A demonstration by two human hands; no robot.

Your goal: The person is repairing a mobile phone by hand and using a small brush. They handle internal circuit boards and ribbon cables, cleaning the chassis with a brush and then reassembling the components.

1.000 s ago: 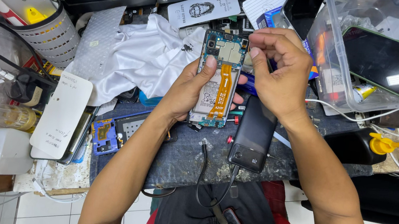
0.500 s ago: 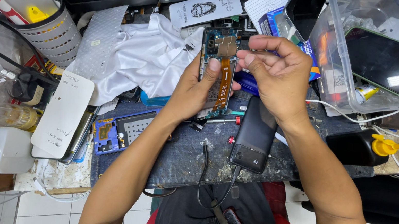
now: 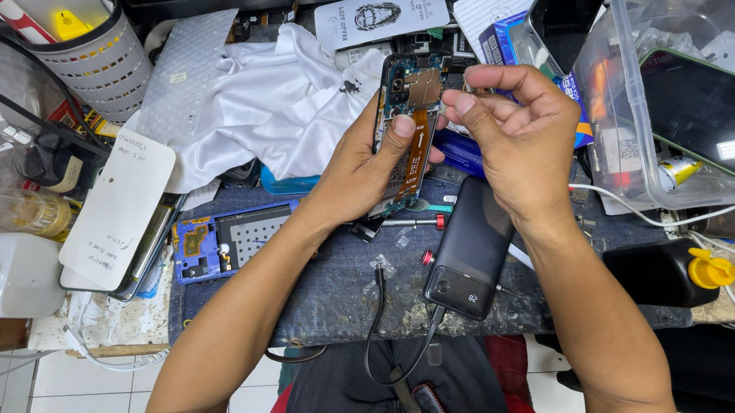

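Left hand (image 3: 364, 163) holds opened phone (image 3: 409, 116); white label card (image 3: 381, 15) behind.

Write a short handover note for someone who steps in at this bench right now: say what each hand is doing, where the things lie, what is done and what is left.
Left hand: holds the opened phone upright above the mat, thumb on its orange flex cable.
Right hand: fingertips pinched at the phone's top edge; whether they hold a part is too small to tell.
Black power bank lies on the mat below, cable attached. Screwdriver lies beside it.
Done: back cover off, board exposed.
Left: phone not yet closed.
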